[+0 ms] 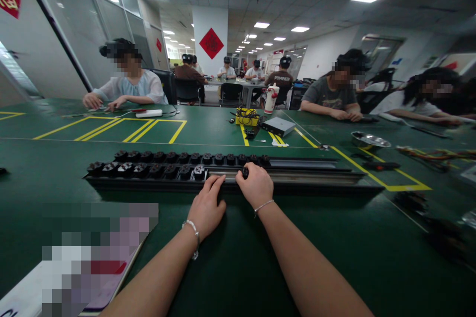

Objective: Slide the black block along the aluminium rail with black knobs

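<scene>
A long black metal rail (320, 188) lies across the green table in front of me. Its left part carries a row of black round parts with slotted tops; the nearest to my left hand is one with a shiny top (200, 172). My left hand (208, 205) rests with fingers stretched out, its fingertips on the rail's channel. In my right hand (256, 183) a small black round part (245, 173) is pinched just above the channel. Behind runs a second rail (303, 163) with a similar row of black parts.
Beyond the rails are a yellow box (247, 117) wound with cable, a grey box (278, 126) and a white bottle (271, 98). A metal bowl (371, 139) and cables (431, 153) lie right. A partly blurred flat item (111, 277) lies front left. Several people sit around the tables.
</scene>
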The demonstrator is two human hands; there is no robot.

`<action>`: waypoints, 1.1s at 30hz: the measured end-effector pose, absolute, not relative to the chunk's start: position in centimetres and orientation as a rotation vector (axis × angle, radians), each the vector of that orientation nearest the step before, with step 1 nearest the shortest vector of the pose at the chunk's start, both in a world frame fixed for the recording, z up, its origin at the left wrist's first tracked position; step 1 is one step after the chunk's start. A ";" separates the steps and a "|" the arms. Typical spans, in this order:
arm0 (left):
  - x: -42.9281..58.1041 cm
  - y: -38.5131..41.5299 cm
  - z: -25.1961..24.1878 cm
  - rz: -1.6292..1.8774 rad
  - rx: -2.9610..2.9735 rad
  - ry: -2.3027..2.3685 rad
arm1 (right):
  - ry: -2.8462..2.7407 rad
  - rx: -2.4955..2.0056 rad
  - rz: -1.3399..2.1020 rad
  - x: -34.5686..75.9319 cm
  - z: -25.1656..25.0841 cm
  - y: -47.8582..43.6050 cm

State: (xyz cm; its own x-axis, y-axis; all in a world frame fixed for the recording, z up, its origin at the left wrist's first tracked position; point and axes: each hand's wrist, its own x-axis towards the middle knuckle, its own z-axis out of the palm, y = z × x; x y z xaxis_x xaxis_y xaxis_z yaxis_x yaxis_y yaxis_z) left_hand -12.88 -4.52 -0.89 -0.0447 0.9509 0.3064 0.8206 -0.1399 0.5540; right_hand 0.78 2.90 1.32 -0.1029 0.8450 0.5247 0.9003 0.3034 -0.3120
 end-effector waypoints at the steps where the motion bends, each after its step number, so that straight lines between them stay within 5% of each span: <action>1: -12.9 -4.5 -0.9 0.942 2.018 1.914 | -1.946 -1.550 -0.112 0.8 1.3 2.9; 33: -12.9 -4.5 -0.8 0.922 2.007 1.914 | -1.934 -1.682 -0.001 0.7 1.6 3.0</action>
